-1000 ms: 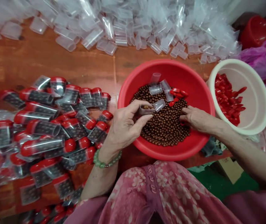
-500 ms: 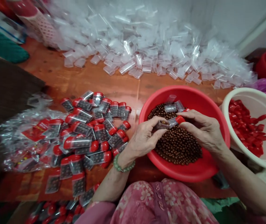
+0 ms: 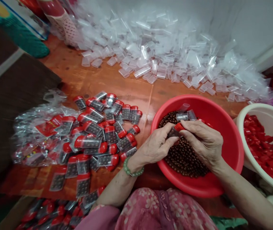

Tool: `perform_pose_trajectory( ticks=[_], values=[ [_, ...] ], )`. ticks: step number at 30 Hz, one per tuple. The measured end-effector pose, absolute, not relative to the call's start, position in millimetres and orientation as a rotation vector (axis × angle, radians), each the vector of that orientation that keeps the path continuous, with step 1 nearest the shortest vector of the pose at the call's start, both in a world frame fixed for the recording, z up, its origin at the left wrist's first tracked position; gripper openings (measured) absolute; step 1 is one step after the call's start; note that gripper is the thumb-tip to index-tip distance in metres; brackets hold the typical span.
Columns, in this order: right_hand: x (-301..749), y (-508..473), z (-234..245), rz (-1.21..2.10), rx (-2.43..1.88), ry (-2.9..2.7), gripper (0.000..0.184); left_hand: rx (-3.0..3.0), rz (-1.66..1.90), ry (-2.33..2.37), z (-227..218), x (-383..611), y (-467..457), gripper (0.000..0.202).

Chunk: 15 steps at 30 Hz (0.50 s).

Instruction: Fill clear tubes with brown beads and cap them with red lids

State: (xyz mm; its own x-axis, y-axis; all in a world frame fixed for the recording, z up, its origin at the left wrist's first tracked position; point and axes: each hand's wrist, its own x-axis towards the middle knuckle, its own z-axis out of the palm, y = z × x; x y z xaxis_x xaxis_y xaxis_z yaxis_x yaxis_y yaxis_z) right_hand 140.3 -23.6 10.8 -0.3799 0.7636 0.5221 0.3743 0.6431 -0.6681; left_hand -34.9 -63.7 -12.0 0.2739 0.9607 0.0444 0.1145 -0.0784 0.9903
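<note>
My left hand (image 3: pixel 156 143) is closed on a small clear plastic container (image 3: pixel 173 132) that looks dark with brown balls inside. In my right hand (image 3: pixel 205 140), thumb and fingers pinch a red cap (image 3: pixel 179 127), which sits against the container's upper end. Whether the cap is fully seated I cannot tell. Both hands are over a red basin (image 3: pixel 232 153) holding many shiny brown balls (image 3: pixel 186 159). A few clear empty containers (image 3: pixel 182 117) lie on the balls at the basin's far side, and some red caps show behind my right hand.
Left of the basin lie many filled, red-capped containers (image 3: pixel 93 127) beside a clear plastic bag (image 3: pixel 31 127). A heap of empty clear containers (image 3: pixel 151 57) runs along the wall. At right stands a white tub (image 3: pixel 243 124) of red caps (image 3: pixel 261 140). More filled containers lie below the table edge.
My right hand has brought the red cap onto the container in my left hand; they were slightly apart before. The whole view has shifted, so things appear farther right.
</note>
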Motion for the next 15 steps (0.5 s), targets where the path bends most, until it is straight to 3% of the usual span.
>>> perform_pose_trajectory(
  ticks=[3,9,15],
  values=[
    [140.8,-22.6,9.8,0.560,-0.855,-2.004,0.025,1.431,0.978,0.997,-12.0,-36.0,-63.7,0.010],
    [141.9,-22.5,11.4,0.885,-1.043,-1.860,0.018,1.605,0.976,1.069,-11.3,-34.5,-63.6,0.011],
    [143.9,-28.1,9.1,0.677,-0.995,-1.924,0.023,1.500,0.998,1.040,-11.4,-36.6,-61.2,0.008]
  ],
)
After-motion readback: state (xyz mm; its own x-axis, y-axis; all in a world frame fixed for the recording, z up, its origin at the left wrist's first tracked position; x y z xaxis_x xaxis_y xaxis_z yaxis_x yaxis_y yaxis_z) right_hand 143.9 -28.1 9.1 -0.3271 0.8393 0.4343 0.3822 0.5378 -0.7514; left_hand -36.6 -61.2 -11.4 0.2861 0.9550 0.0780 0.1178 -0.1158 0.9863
